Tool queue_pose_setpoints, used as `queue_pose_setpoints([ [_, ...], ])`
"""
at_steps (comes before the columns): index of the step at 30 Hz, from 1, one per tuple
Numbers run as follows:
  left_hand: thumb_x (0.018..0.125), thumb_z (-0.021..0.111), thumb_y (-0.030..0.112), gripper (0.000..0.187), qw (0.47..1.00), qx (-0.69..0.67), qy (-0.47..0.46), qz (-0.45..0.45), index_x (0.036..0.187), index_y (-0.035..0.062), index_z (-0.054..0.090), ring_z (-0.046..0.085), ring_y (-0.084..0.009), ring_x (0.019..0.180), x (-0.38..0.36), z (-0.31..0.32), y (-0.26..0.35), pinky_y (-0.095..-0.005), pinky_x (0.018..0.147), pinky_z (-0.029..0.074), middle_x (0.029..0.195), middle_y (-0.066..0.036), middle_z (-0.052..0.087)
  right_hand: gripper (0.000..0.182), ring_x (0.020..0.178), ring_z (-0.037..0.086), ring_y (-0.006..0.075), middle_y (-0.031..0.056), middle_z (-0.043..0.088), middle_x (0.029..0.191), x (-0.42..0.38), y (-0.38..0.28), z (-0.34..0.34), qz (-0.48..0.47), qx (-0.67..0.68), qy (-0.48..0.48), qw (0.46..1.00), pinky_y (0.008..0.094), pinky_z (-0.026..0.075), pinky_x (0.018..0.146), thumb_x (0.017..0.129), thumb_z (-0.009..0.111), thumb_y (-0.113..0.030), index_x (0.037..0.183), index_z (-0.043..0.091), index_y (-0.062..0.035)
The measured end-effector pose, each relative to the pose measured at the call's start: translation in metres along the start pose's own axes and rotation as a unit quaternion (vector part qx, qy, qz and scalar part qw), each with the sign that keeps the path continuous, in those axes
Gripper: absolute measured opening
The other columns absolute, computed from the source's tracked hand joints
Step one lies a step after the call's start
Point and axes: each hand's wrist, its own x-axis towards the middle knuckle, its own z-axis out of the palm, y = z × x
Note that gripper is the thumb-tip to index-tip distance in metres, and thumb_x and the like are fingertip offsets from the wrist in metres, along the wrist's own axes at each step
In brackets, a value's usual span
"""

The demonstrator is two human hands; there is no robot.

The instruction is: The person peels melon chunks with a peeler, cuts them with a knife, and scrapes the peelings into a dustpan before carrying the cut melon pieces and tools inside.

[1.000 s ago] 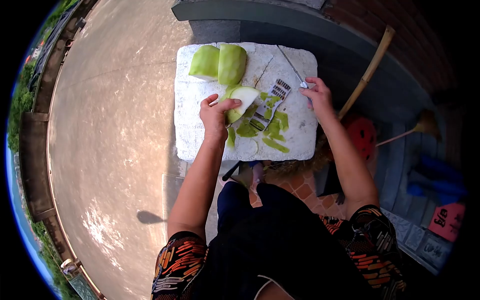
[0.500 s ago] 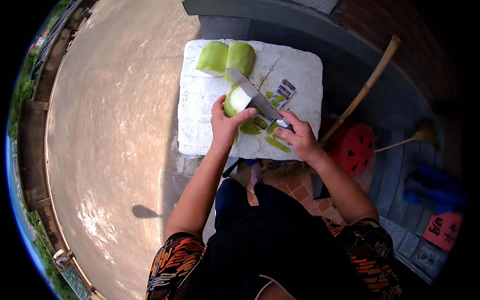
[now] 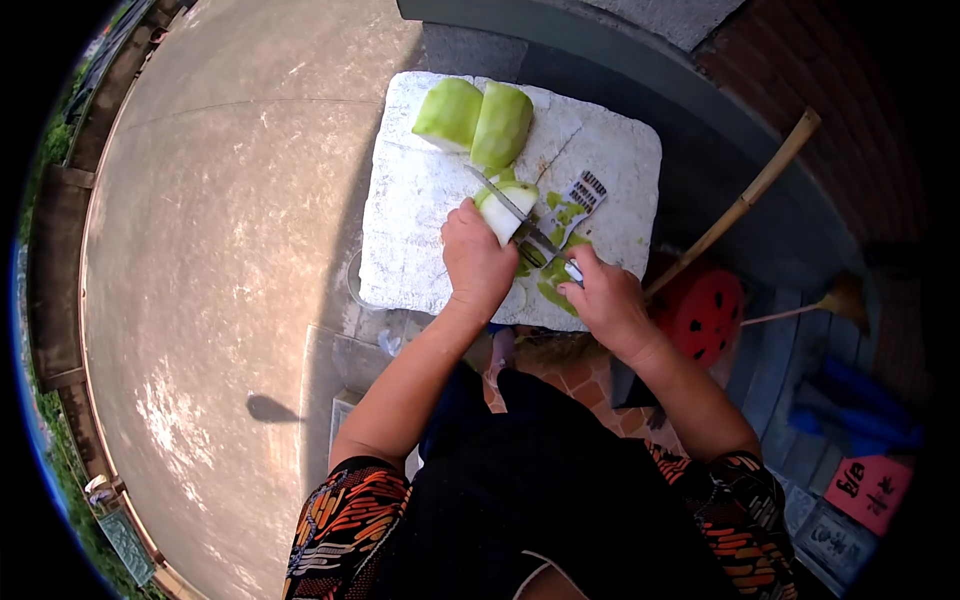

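Note:
My left hand is wrapped around a piece of green gourd, its white cut face showing. In my right hand is the handle of a kitchen knife. Its blade crosses over the top of the gourd piece, seen nearly edge-on. Two larger chunks of gourd, a left one and a right one, stand side by side at the back of the white tabletop. Just beyond the knife lies a flat slotted grater, with green peelings scattered around it.
A bamboo pole leans to the right of the table. Below it sits a round red object with black spots. Blue cloth and a pink sign are farther right. Concrete ground stretches to the left.
My left hand has turned the gourd piece and now shows its back. The knife has tilted from broad side to nearly edge-on, over the piece. The table sits slightly farther right in view.

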Motion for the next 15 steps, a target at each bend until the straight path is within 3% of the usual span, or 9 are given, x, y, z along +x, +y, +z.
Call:
queue_pose_setpoints([
  [12, 0.069, 0.064, 0.003, 0.055, 1.000, 0.015, 0.000, 0.022, 0.118, -0.0063, 0.042, 0.051, -0.0421, 0.096, 0.004, 0.001, -0.005, -0.0490, 0.083, 0.044, 0.102, -0.024, 0.053, 0.040, 0.081, 0.066, 0.0414, 0.0204, 0.067, 0.081, 0.029, 0.010, 0.011, 0.049, -0.075, -0.060, 0.994, 0.0485, 0.050, 0.071, 0.077, 0.072, -0.015, 0.110, 0.055, -0.0032],
  [15, 0.068, 0.064, 0.002, 0.050, 1.000, 0.007, 0.007, 0.025, 0.113, -0.0053, 0.043, 0.051, -0.0430, 0.096, 0.006, 0.005, -0.009, -0.0500, 0.083, 0.044, 0.101, -0.025, 0.053, 0.024, 0.079, 0.065, 0.0451, 0.0232, 0.067, 0.082, 0.036, 0.010, 0.016, 0.036, -0.048, -0.031, 0.998, 0.0533, 0.050, 0.073, 0.077, 0.058, -0.006, 0.100, 0.058, -0.0014],
])
